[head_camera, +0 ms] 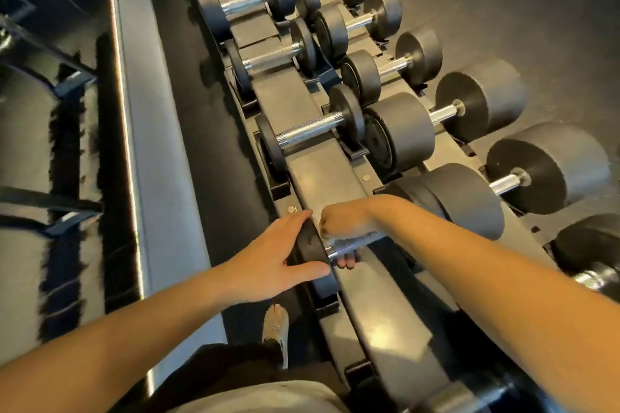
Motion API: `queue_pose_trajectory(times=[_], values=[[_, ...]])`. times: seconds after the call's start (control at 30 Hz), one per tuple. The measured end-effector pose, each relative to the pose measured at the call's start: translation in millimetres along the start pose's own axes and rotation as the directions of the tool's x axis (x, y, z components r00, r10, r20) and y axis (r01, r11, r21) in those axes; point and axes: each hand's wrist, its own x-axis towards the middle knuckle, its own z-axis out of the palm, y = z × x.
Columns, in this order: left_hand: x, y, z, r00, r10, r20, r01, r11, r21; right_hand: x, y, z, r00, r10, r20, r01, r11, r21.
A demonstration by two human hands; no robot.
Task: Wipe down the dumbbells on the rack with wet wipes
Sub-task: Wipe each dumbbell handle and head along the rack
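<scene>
Right hand (345,223) round dumbbell (312,245) handle, on rack (322,171)

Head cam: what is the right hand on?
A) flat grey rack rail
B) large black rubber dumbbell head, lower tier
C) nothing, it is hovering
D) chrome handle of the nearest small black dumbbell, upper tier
D: the right hand wraps the chrome handle of the small black dumbbell, with its fingers curled underneath; the left hand holds the same dumbbell by its end.
</scene>
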Motion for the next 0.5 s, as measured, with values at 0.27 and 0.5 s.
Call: queue_pose_trajectory(times=[0.27, 0.5], values=[[2.5, -7.0, -0.3, 1.000, -0.003, 0.030, 0.003, 1.000, -0.009, 5.6, 4.4, 21.5, 0.976, -0.061, -0.207, 0.022, 0.983, -0.184], [6.7, -9.7, 4.2, 1.000, -0.005, 0.019, 0.006, 0.996, -0.084, 1.6, 74.1, 120.9, 0.409, -0.652, -0.638, -0.076, 0.673, -0.736]])
